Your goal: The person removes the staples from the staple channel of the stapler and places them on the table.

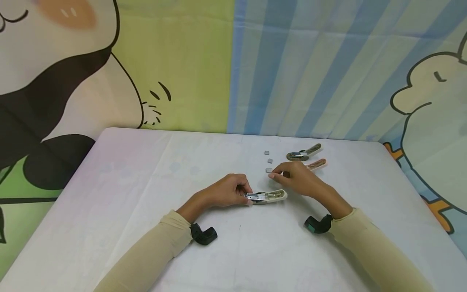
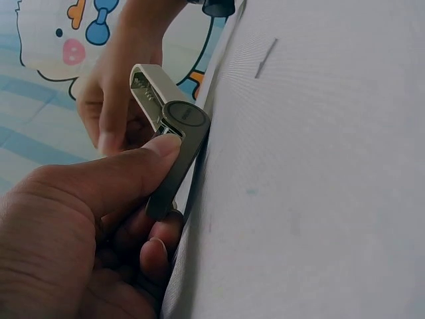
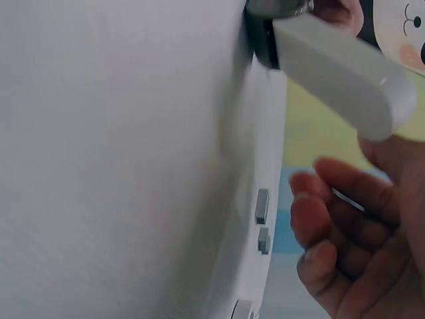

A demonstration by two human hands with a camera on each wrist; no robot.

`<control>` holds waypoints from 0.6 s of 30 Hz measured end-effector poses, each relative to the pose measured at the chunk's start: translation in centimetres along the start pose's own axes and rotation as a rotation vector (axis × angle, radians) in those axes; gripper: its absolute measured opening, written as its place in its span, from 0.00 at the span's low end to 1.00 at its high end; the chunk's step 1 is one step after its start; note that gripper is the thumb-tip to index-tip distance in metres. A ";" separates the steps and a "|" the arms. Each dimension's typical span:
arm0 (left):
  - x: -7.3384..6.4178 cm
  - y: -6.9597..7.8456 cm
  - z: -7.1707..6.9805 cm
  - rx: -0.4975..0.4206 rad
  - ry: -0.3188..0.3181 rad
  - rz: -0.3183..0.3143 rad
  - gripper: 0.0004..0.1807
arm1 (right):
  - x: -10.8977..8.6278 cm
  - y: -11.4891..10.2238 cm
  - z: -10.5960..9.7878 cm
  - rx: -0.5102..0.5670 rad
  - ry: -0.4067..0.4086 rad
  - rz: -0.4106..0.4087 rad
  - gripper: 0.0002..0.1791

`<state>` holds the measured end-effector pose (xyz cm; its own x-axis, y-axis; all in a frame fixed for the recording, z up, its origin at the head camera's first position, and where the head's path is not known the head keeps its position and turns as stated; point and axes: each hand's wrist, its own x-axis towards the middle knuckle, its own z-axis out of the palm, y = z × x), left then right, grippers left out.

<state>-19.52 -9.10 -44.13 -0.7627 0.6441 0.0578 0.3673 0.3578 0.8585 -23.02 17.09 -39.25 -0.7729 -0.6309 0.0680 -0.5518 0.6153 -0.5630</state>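
Note:
My left hand [image 1: 228,190] grips the dark base of a stapler [image 1: 266,196] whose white top arm is swung back, baring the metal staple channel. In the left wrist view the thumb presses on the stapler [image 2: 186,116] beside its round hinge, with fingers beneath. My right hand [image 1: 297,177] hovers past the white arm's end, close to the nearest of three small grey staple strips [image 1: 268,170]. Its fingers [image 3: 312,219] are loosely bent, and I see nothing held among them in the right wrist view.
Behind the right hand lie a second opened stapler [image 1: 303,153], grey-green, and a pinkish one [image 1: 316,164] partly hidden by that hand. Two other staple strips [image 1: 270,161] sit in a row farther back. A white cloth covers the table [image 1: 204,251], and a printed curtain [image 1: 189,61] hangs behind it.

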 end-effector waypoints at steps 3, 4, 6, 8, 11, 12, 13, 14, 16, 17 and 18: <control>0.1 0.1 0.1 -0.005 0.005 -0.005 0.07 | -0.7 -0.6 -0.1 0.095 -0.108 -0.041 0.12; 0.0 0.1 0.0 -0.005 0.007 -0.010 0.07 | -0.9 -0.8 -0.1 0.109 -0.135 -0.067 0.12; -0.1 0.2 0.1 -0.006 0.010 -0.019 0.07 | -1.2 -1.2 -0.3 0.110 -0.175 -0.113 0.12; -0.1 0.2 0.1 -0.006 0.008 -0.024 0.08 | -1.6 -1.3 -0.4 0.090 -0.197 -0.154 0.13; 0.0 0.3 0.3 -0.005 -0.001 -0.022 0.07 | -2.2 -1.3 -0.7 0.042 -0.214 -0.190 0.17; 0.0 0.3 0.3 -0.003 -0.002 -0.018 0.07 | -2.3 -1.3 -0.7 0.027 -0.213 -0.201 0.19; 0.0 0.3 0.3 -0.001 -0.002 -0.015 0.07 | -2.4 -1.3 -0.8 0.017 -0.210 -0.209 0.20; 0.0 0.3 0.4 0.002 -0.001 -0.015 0.07 | -2.5 -1.3 -0.8 0.008 -0.204 -0.219 0.21; 0.0 0.2 0.3 0.002 0.002 -0.016 0.07 | -2.7 -1.2 -0.8 -0.003 -0.188 -0.240 0.21; 0.0 0.1 0.3 0.006 0.005 -0.019 0.07 | -2.7 -1.2 -0.7 -0.007 -0.178 -0.252 0.21; -0.1 0.1 0.3 0.008 0.007 -0.022 0.07 | -2.7 -1.2 -0.7 -0.006 -0.172 -0.259 0.20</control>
<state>-19.30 -8.94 -44.19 -0.7744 0.6313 0.0421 0.3543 0.3775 0.8555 -20.52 18.37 -38.21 -0.5421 -0.8375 0.0684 -0.7259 0.4258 -0.5401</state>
